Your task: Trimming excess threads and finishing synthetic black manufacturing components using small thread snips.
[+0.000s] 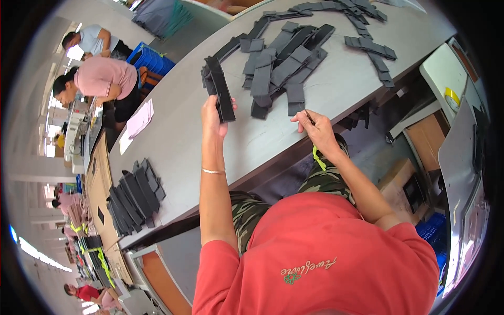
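Observation:
My left hand [214, 116] is closed around a dark grey fabric strip [222, 89], held upright above the table. More grey fabric runs on from the strip's upper end toward a chain of strips [231, 48] along the far side. My right hand [320, 131] is at the table's near edge, its fingers closed on a small dark pointed tool [310, 117]; its exact kind is mostly hidden in the grip. Just beyond that hand lies a loose heap of grey fabric strips [286, 65].
On the grey table [184, 123], a neat row of dark strips [135, 197] sits at the left, with pale pink and white sheets [139, 122] farther up. More strips [374, 52] trail across the right. A blue crate [152, 59] and co-workers [107, 79] are beyond the table.

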`<state>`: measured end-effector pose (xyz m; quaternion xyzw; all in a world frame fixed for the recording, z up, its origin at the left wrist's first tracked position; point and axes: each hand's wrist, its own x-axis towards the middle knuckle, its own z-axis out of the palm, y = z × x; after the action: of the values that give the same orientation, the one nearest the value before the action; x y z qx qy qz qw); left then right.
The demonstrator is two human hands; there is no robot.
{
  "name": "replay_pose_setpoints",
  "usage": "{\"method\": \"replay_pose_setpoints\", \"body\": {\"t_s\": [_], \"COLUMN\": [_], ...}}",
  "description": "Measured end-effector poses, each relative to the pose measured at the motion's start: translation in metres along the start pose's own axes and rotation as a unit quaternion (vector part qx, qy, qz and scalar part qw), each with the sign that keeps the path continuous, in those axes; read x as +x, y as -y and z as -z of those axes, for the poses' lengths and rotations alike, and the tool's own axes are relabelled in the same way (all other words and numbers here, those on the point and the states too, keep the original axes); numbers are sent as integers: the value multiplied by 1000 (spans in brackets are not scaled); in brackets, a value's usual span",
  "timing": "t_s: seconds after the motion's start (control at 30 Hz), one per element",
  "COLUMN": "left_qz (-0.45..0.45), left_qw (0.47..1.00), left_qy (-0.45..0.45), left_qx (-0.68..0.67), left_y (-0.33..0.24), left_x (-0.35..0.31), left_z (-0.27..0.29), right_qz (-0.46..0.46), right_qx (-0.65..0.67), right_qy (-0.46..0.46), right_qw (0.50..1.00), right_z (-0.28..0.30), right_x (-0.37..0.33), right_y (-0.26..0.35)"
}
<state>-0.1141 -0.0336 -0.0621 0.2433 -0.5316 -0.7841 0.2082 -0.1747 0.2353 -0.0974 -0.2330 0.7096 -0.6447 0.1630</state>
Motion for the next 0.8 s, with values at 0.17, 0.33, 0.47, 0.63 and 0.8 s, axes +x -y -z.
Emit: {"method": "replay_pose_setpoints", "body": {"t_s": [0.17,0.33,0.47,0.63,0.8], "left_qz": [6,12,-6,-28,-35], "left_qw": [998,994,991,989,988], "left_qy": [-53,-101,-106,-104,-107], "left_qx": [-26,-32,-78,-100,-103], "left_y": [25,45,53,57,62], "left_x": [-62,-95,-104,-109,-109], "left_z": [24,30,31,27,27], "right_qz": [-12,129,246,341,417], "right_qx": [-64,-196,-291,-389,-431], "right_qy": [52,62,25,-32,-24], "right_qw": [997,970,924,855,800], "right_z": [-15,-39,-52,-70,-96], "right_x": [2,4,14,45,66], "right_y": [11,29,47,56,55]}}
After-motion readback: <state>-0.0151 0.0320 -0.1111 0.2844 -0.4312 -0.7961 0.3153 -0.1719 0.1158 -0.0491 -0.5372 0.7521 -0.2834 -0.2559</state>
